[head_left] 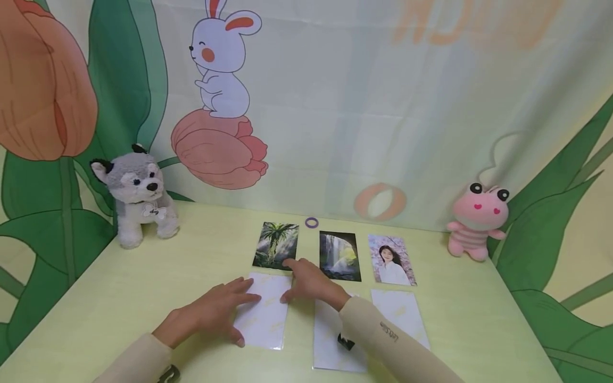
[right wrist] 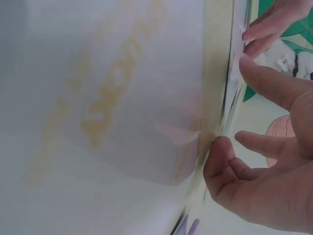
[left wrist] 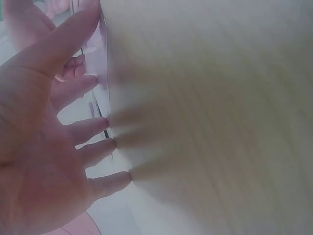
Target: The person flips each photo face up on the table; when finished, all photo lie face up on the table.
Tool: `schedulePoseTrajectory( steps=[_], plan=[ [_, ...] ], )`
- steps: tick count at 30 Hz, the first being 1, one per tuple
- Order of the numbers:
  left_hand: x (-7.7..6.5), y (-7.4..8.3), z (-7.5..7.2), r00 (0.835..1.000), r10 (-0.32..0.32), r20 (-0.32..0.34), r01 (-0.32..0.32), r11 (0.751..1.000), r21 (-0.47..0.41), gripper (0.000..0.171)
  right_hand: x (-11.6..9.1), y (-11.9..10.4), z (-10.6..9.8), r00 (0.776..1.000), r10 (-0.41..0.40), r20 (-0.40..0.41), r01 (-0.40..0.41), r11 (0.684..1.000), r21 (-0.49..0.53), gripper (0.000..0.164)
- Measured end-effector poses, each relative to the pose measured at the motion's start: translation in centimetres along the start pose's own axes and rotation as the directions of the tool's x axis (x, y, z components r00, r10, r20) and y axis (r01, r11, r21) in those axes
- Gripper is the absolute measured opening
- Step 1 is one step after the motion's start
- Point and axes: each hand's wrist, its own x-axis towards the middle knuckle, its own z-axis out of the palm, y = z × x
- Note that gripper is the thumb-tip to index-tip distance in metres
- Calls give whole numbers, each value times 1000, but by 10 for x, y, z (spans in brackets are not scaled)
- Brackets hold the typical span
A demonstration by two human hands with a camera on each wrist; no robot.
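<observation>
A white card with faint yellow print (head_left: 268, 316) lies face down on the table between the hands. My left hand (head_left: 213, 308) is spread, its straight fingers touching the card's left side and the table. My right hand (head_left: 311, 282) is at the card's upper right. Its thumb touches the card's right edge, and its extended index finger reaches the lower edge of a green plant photo (head_left: 275, 242) just above. In the right wrist view the other fingers of the right hand (right wrist: 274, 181) are curled under, around nothing.
Two more white cards (head_left: 330, 340) (head_left: 402, 314) lie to the right, partly under the right sleeve. Above them are a waterfall photo (head_left: 339, 255) and a portrait photo (head_left: 391, 260). A purple ring (head_left: 312, 223) lies behind. A plush dog (head_left: 143, 197) and a pink plush frog (head_left: 479, 218) stand at the back corners.
</observation>
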Motion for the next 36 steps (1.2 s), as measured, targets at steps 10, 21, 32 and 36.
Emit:
schedulePoseTrajectory(
  steps=[10, 21, 32, 36],
  plan=[
    [1, 4, -1, 999, -44, 18, 44, 999, 6, 92, 1, 8, -3, 997, 80, -22, -58, 867, 496, 58],
    [-1, 4, -2, 999, -34, 22, 34, 999, -10, 92, -2, 2, 7, 996, 46, 81, -86, 783, 616, 56],
    [2, 12, -3, 996, -84, 39, 85, 996, -39, 98, -2, 4, 4, 997, 13, 76, -62, 727, 684, 55],
    [4, 21, -8, 993, -103, 58, 108, 990, -90, 103, -1, 7, 2, 998, 19, 68, -63, 673, 737, 54]
  ],
)
